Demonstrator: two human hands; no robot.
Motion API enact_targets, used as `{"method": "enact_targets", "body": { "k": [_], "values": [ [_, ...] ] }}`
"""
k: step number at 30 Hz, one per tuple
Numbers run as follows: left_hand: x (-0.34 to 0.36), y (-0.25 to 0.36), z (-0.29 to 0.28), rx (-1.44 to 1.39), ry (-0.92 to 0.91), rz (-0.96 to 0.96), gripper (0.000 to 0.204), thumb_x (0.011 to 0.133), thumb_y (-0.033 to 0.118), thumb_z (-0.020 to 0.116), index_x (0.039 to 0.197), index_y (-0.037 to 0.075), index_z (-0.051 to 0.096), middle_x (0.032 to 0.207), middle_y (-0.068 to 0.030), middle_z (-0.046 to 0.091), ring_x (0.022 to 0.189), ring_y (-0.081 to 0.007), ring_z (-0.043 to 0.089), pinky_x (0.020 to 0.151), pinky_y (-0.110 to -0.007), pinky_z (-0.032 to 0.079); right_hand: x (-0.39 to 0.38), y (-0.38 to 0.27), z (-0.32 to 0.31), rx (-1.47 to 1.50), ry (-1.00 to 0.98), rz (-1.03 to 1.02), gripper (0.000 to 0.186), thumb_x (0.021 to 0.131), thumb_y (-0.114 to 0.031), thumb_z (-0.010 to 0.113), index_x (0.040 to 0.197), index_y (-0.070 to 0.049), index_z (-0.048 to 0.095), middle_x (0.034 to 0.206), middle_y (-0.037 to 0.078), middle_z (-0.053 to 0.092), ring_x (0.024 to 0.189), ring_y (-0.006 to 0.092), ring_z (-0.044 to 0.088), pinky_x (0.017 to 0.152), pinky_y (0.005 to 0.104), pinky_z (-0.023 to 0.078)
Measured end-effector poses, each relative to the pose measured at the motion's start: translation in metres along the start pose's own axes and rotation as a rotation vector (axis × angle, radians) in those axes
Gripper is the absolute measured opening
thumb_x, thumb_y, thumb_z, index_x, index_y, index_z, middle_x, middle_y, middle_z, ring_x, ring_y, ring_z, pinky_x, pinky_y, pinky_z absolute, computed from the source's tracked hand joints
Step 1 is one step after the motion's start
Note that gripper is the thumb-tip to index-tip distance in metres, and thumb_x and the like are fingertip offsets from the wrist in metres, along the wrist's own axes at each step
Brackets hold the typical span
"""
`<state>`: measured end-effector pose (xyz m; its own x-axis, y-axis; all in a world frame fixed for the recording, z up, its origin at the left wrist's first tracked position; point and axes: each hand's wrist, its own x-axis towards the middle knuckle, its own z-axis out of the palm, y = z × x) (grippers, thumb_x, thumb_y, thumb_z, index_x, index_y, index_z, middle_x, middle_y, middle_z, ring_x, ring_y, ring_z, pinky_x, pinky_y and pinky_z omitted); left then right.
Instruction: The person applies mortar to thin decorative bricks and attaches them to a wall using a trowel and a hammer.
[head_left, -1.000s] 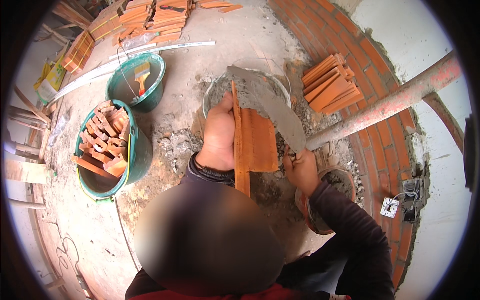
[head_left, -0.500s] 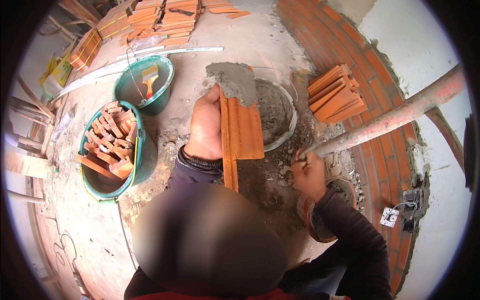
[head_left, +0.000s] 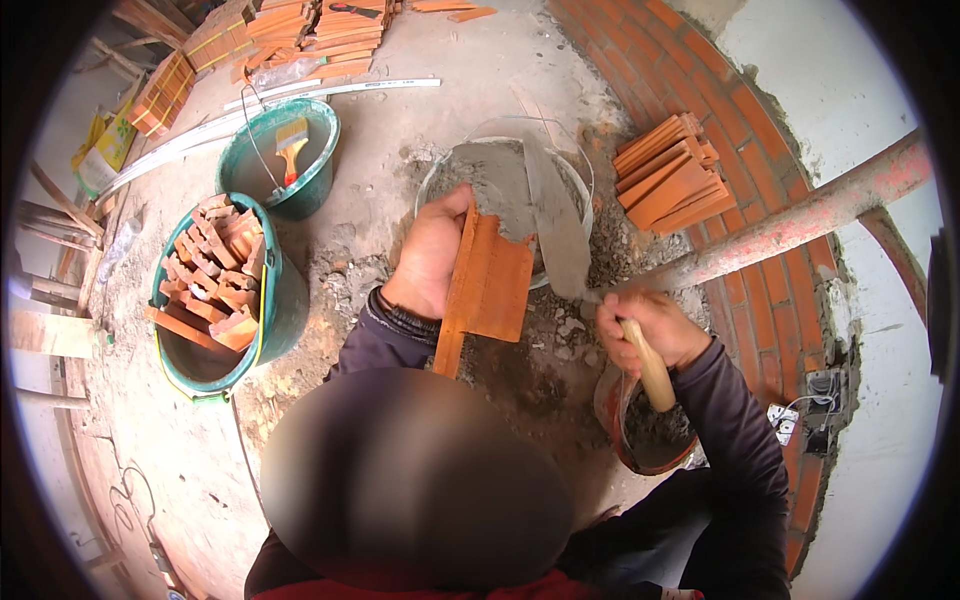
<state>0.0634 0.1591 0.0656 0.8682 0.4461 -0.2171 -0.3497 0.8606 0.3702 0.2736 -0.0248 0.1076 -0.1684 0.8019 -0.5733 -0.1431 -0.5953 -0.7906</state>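
My left hand (head_left: 430, 255) grips an orange clay tile piece (head_left: 490, 285) with a long raised edge, held over the near side of a white bucket of grey mortar (head_left: 470, 170). My right hand (head_left: 645, 335) is closed on the wooden handle of a trowel (head_left: 555, 215), whose mortar-coated blade reaches over that bucket, just right of the tile. Below my right hand stands a smaller reddish bucket (head_left: 655, 440) with grey mortar inside.
Left stand a green bucket of tile offcuts (head_left: 215, 275) and a green bucket (head_left: 305, 190) with a brush. Tile stacks lie right (head_left: 670, 175) and at the back (head_left: 340, 40). A pole (head_left: 775, 220) slants past a brick strip (head_left: 755, 130) along the white wall, near an electrical box (head_left: 782, 420).
The tile has shifted lower since half a second ago. My right hand has turned, showing the wooden handle. The trowel blade now lies over the mortar bucket, right of the tile.
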Motion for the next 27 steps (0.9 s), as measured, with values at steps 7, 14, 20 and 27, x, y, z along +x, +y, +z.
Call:
{"method": "enact_targets", "body": {
  "k": [7,14,20,27],
  "values": [
    [-0.006,0.004,-0.002,0.006,-0.051,0.078,0.040,0.104,0.028,0.037,0.125,0.000,0.057,0.113,-0.0122,0.067,0.097,-0.0245,0.064,0.087,-0.037,0.053,-0.053,0.027,-0.020,-0.356,0.315,-0.194,0.027,0.099,-0.024,0.054,0.080,-0.006,0.053,0.061,0.000,0.050,0.049,0.0116,0.049,0.046,0.0268,0.040],
    [-0.007,-0.016,0.000,0.101,0.148,0.039,0.043,0.105,0.034,0.036,0.129,0.002,0.054,0.113,-0.0130,0.066,0.097,-0.0256,0.065,0.084,-0.039,0.054,-0.048,-0.070,0.021,-1.536,0.803,-0.493,0.011,0.080,-0.004,0.064,0.086,0.001,0.056,0.069,0.021,0.059,0.070,0.0399,0.062,0.062,0.0455,0.049],
    [-0.006,-0.033,-0.008,0.185,0.085,-0.007,0.041,0.106,0.033,0.036,0.133,0.008,0.053,0.114,-0.0094,0.066,0.092,-0.0224,0.066,0.080,-0.039,0.056,-0.064,-0.115,0.047,-2.011,0.774,-0.272,0.017,0.073,-0.007,0.066,0.082,0.002,0.056,0.075,0.022,0.061,0.077,0.0431,0.062,0.068,0.0515,0.048],
    [-0.003,-0.039,-0.026,0.102,0.003,-0.055,0.045,0.107,0.035,0.032,0.142,0.011,0.048,0.118,-0.0066,0.065,0.093,-0.0205,0.065,0.080,-0.039,0.056,-0.071,-0.113,0.055,-2.109,0.708,-0.267,0.016,0.073,-0.005,0.066,0.083,0.000,0.056,0.073,0.020,0.060,0.075,0.0408,0.063,0.065,0.0491,0.050]
  ]
}}
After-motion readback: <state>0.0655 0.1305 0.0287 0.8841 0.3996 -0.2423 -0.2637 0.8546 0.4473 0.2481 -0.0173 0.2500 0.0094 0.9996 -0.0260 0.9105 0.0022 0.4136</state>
